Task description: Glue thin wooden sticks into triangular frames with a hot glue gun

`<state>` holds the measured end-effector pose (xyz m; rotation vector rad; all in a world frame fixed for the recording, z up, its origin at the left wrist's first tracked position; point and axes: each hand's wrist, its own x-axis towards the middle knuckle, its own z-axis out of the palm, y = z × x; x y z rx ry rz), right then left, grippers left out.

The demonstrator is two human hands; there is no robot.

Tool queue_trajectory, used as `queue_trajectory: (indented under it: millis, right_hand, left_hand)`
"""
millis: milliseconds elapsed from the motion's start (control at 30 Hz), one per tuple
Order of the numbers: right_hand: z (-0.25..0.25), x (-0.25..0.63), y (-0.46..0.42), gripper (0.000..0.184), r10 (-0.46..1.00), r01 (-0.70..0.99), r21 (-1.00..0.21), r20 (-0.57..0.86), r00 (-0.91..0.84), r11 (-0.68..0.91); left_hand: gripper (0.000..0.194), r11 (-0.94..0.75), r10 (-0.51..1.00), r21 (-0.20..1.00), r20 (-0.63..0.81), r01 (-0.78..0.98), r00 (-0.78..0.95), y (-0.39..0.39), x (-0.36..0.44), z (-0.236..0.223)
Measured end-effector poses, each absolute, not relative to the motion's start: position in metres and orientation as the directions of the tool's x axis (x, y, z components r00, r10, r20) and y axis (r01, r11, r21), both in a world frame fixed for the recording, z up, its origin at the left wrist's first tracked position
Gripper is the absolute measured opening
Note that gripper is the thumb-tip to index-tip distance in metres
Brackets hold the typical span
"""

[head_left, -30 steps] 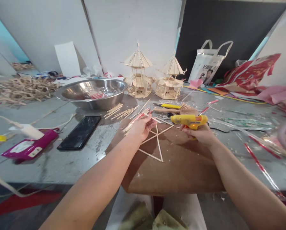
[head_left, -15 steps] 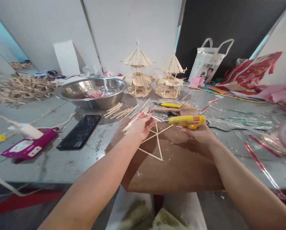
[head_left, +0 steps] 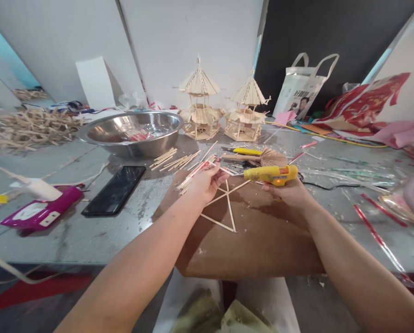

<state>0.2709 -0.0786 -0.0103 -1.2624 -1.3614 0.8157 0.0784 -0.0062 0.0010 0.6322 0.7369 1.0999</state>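
Note:
My left hand (head_left: 207, 184) pinches a thin wooden stick (head_left: 227, 170) whose free end points right. My right hand (head_left: 292, 193) is wrapped round a yellow glue gun (head_left: 267, 174) with a lit orange light. The gun's metal nozzle meets or nearly meets the stick's end; I cannot tell if they touch. Below my hands, a frame of joined sticks (head_left: 231, 210) with crossing pieces lies on a brown board (head_left: 258, 252). Part of this frame is hidden by my left hand. Loose sticks (head_left: 181, 162) lie beyond my left wrist.
Two stick-built pagodas (head_left: 199, 115) stand at the back, beside a steel basin (head_left: 130, 148). A black phone (head_left: 115, 190) and a purple power strip (head_left: 42, 210) lie left. A yellow cutter knife (head_left: 246, 151) lies past the gun. Red-and-clear strips (head_left: 380, 240) lie right.

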Motion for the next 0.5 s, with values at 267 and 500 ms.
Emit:
queue_trajectory:
  millis: [267,500]
  right_hand:
    - [-0.0108,0.2701,-0.0777,0.029,0.975,0.154,-0.98,0.154,0.162,0.13]
    - [-0.0098,0.2687,-0.0783,0.026,0.969,0.155,-0.973,0.193,0.153,0.169]
  left_hand:
    - [0.013,0.328,0.939,0.772,-0.205,-0.545,0.276,-0.0067,0.0782,0.0022]
    - [0.013,0.337,0.935,0.767,-0.209,-0.545,0.285,-0.0061,0.0776,0.0014]
